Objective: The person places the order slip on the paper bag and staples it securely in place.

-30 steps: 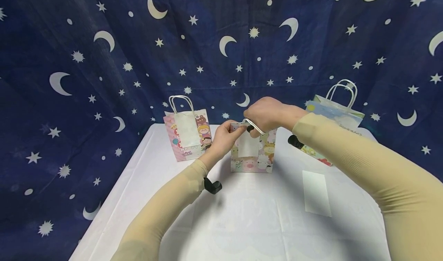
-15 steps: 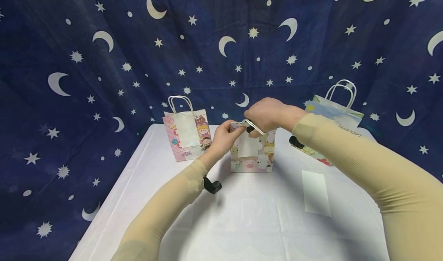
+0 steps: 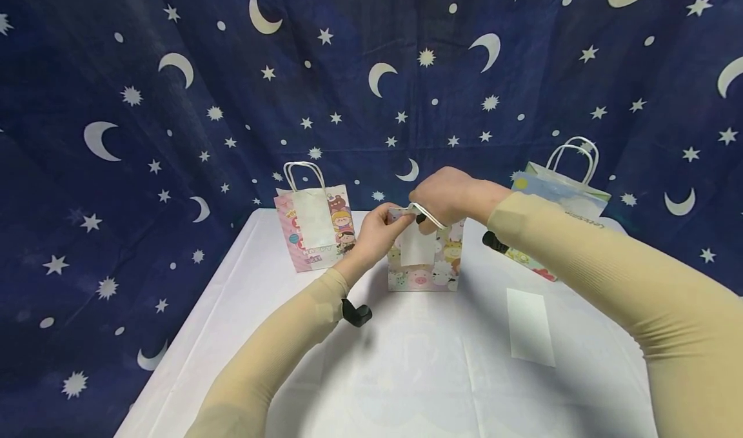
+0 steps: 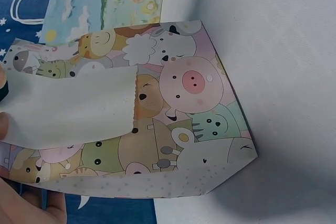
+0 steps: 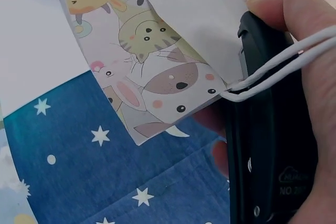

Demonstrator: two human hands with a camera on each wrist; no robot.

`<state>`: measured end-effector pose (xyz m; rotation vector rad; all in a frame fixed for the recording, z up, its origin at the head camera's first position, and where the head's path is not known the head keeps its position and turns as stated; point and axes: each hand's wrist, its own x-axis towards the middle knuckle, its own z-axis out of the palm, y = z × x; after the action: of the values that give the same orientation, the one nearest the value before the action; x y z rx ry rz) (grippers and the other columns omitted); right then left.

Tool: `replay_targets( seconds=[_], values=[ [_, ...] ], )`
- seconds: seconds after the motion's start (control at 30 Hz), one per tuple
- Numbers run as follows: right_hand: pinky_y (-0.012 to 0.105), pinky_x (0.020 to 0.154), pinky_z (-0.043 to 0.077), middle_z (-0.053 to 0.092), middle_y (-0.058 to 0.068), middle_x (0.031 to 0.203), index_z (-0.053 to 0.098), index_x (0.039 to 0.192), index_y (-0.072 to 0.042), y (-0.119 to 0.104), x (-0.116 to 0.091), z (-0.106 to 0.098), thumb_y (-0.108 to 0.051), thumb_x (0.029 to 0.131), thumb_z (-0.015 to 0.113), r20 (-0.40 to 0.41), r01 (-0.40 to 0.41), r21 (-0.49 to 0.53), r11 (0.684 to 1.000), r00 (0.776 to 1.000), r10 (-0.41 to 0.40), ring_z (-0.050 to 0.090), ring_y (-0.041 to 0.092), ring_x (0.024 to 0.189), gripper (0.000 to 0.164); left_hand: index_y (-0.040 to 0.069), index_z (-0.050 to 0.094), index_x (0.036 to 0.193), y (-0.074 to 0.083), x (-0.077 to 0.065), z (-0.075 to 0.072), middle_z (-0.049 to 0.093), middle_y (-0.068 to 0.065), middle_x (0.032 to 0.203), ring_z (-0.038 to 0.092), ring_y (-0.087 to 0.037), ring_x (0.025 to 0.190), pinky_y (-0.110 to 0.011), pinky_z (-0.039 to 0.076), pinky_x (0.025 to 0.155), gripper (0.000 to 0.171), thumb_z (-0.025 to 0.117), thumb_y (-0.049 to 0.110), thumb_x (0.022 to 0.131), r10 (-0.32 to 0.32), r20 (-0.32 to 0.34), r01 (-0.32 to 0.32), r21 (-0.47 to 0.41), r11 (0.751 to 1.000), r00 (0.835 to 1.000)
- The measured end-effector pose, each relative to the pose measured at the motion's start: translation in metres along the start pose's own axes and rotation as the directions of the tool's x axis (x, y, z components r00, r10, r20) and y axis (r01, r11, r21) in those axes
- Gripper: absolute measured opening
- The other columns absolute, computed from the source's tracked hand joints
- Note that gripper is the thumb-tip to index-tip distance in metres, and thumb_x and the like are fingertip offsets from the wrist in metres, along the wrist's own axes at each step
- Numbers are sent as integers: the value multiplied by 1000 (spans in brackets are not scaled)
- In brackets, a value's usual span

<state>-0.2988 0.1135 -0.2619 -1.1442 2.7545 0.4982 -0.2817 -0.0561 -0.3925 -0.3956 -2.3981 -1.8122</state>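
One animal-print gift bag stands upright on the white-covered table; left hand pinches its top edge, presumably steadying the white paper slip; right hand grips black stapler there.

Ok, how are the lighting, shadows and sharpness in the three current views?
Head view: soft shadows on the white tablecloth, no strong glare; the bag prints are small but recognizable. Left wrist view: the animal-print bag looks fairly crisp, with a soft shadow beside its base. Right wrist view: the black tool is dark, its lettering only partly legible.
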Motion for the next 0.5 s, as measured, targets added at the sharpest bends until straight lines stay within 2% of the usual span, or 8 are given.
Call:
replay_targets(
  seconds=[0.1,0.17,0.3,0.37,0.5],
  values=[
    [40,75,52,62,-8,75,69,103,-17,-2,0,1,-46,84,75,5,2,-19,1000,1000,-2,58,16,69,36,12,70,99,0,-1,0,47,5,67,44,-10,62,-27,36,55,21,73,32,97,2,2,-2,9,1000,1000],
    [44,86,51,63,-8,73,69,101,-17,-3,1,1,-46,84,75,5,5,-36,999,1000,-5,59,16,70,34,11,70,99,0,-1,0,47,5,67,44,-10,62,-27,37,55,21,74,31,97,4,3,-4,16,1000,1000],
    [55,109,38,64,-10,71,71,103,-18,-3,2,2,-47,83,75,-7,12,-70,997,1000,-13,64,16,74,35,12,70,101,-1,-1,-1,47,5,67,44,-10,60,-27,37,54,21,73,32,97,9,8,-9,20,1000,1000],
    [59,114,31,65,-10,71,72,105,-18,-2,3,2,-45,82,76,-19,16,-67,998,1000,-17,65,16,76,35,13,70,102,-1,-1,-1,47,4,66,43,-10,59,-27,37,52,21,74,33,97,12,11,-12,16,1000,1000],
    [59,115,28,67,-12,74,74,104,-19,0,3,3,-41,80,77,-36,21,-36,999,999,-22,66,15,78,32,13,71,103,0,-1,-1,47,4,67,44,-10,60,-27,37,52,22,74,33,96,11,15,-12,8,1000,1000]
  ],
)
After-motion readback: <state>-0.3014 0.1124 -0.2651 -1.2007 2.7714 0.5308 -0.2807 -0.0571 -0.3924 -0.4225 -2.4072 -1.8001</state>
